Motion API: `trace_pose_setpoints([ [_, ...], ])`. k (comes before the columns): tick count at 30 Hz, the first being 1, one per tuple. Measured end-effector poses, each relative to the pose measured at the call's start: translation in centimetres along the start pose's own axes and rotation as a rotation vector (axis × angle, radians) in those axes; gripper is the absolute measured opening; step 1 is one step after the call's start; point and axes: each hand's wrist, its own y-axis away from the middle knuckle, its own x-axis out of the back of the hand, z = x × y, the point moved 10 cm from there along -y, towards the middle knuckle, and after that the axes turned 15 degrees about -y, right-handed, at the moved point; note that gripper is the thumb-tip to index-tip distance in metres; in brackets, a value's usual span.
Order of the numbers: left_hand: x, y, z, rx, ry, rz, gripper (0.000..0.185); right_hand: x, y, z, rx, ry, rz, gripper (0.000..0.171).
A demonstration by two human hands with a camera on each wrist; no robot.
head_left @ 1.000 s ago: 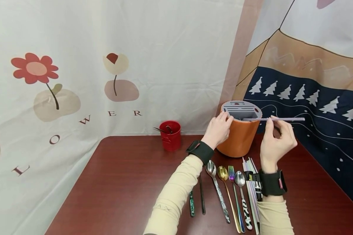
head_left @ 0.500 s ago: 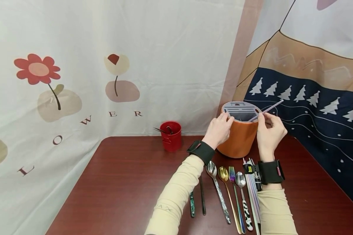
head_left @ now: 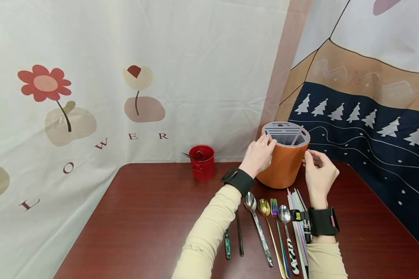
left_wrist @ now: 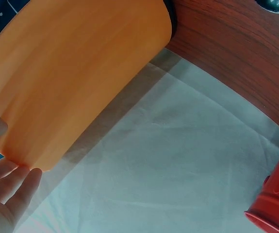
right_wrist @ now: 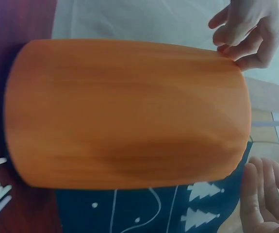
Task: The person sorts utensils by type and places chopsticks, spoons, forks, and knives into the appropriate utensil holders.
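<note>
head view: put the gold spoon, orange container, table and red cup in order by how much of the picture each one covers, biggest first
1. Table
2. Orange container
3. Red cup
4. Gold spoon, longer than the cup but very thin

Cup (head_left: 202,172) left of holder (head_left: 283,166); spoons (head_left: 264,208), fork (head_left: 274,208), chopsticks (head_left: 299,237) before holder.

Around the orange cylindrical holder (head_left: 281,168) with grey slotted top, the left hand (head_left: 258,155) blocks nine o'clock, the right hand (head_left: 319,178) four; a thin lilac stick (right_wrist: 271,124) juts above the rim near two. A hand could pass overhead, between eleven and one o'clock.
</note>
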Motion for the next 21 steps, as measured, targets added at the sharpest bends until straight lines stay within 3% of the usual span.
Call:
trace_pose_setpoints([
  [6, 0.2, 0.1, 0.0, 0.004, -0.001, 0.014, 0.034, 1.2, 1.6, 1.6, -0.067, 0.149, -0.067, 0.026],
  [12, 0.1, 0.0, 0.0, 0.006, 0.002, 0.008, 0.033, 1.6, 2.1, 2.7, -0.137, 0.342, -0.215, 0.026],
  [17, 0.0, 0.0, 0.0, 0.004, 0.013, 0.005, 0.034, 1.5, 2.6, 4.6, -0.213, 0.538, -0.484, 0.032],
  [21, 0.1, 0.1, -0.1, 0.008, 0.013, 0.015, 0.035, 2.1, 3.9, 7.9, -0.389, 0.685, -0.756, 0.037],
])
